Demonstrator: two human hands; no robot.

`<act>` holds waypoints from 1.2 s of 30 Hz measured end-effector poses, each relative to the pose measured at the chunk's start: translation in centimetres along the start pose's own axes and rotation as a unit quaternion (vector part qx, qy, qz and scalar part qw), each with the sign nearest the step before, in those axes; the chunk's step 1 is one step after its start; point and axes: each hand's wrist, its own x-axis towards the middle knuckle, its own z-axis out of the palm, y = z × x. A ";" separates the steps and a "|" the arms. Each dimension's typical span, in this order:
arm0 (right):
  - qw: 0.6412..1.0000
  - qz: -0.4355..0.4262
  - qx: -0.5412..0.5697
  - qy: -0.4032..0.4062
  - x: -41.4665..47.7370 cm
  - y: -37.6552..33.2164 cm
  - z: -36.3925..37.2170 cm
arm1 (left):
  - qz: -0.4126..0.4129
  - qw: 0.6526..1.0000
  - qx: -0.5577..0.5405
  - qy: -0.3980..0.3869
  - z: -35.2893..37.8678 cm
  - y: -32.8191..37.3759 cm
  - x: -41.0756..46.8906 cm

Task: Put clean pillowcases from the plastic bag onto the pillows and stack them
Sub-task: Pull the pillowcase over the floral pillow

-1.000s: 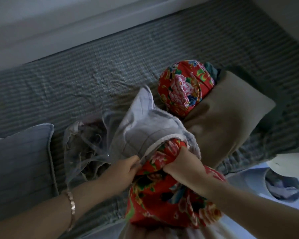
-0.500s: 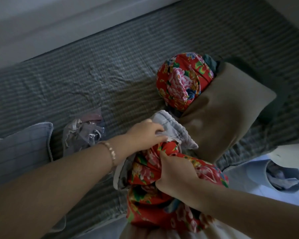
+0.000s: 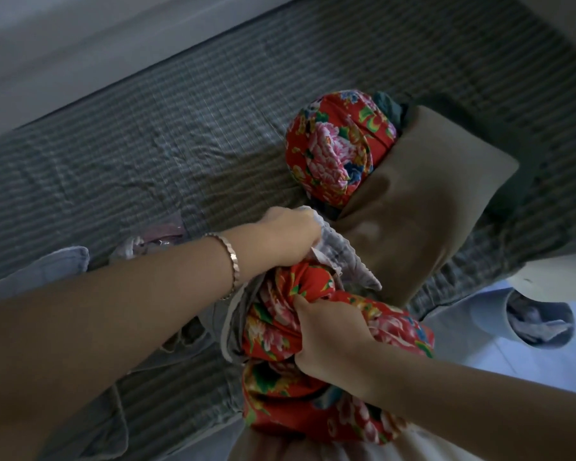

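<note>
A red floral pillow (image 3: pixel 280 331) stands on end at the bed's near edge. My right hand (image 3: pixel 333 334) grips its top end. My left hand (image 3: pixel 286 237), with a bracelet on the wrist, is closed on the bunched grey-blue pillowcase (image 3: pixel 343 261) just above the pillow's end. A second red floral pillow (image 3: pixel 333 151) lies further back, half inside a tan pillowcase (image 3: pixel 419 201). The clear plastic bag (image 3: pixel 153 241) lies crumpled on the bed, left of my left wrist.
A grey striped sheet (image 3: pixel 180 128) covers the bed; a pale wall runs along its far side. A grey-blue cased pillow (image 3: pixel 47 274) lies at the left, under my left arm. At the right edge, light-blue cloth (image 3: pixel 532 314) and a white object (image 3: pixel 559 271) lie off the bed.
The pillowcase, held up and open a second ago, is now bunched low over the pillow's end. My left hand moved up and right onto it. The plastic bag has dropped flat.
</note>
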 end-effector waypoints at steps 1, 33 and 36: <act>1.000 0.009 0.020 -0.004 -0.1 -0.1 0.1 | 0.018 1.000 -0.014 0.017 0.6 0.3 0.4; 0.935 -0.024 0.351 -0.053 -1.0 2.5 -0.2 | 0.002 0.975 -0.221 -0.018 -1.6 -2.6 -1.5; 0.924 -0.054 0.374 -0.056 -0.7 2.1 0.1 | 0.018 0.972 -0.235 0.014 -1.2 -1.7 -1.5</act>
